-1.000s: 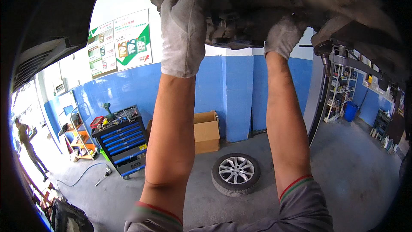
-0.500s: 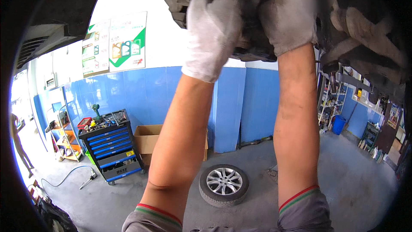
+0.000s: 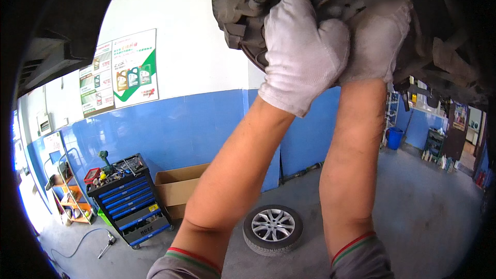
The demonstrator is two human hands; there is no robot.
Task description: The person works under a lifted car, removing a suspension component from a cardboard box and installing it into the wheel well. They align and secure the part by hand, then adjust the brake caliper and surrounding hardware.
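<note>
Both my hands wear pale knitted work gloves and are raised to the dark, dirty wheel assembly of a lifted car. My left hand is closed against it, the thumb side next to my right hand and one finger reaching up along the metal. What its fingers grip is hidden. Close beside it, my right hand curls among the dark parts, its glove greyer with dirt. Its fingertips and whatever they hold are hidden and partly blurred. A brake disc edge shows left of my left hand.
On the floor below lies a wheel with a silver rim. A blue-and-black tool cabinet and a cardboard box stand by the blue wall. An air hose trails at the left. Dark underbody parts hang at the right.
My left hand has shifted right along the wheel assembly, closer to my right hand. My right hand also sits slightly further right and lower. The whole view has shifted a little.
</note>
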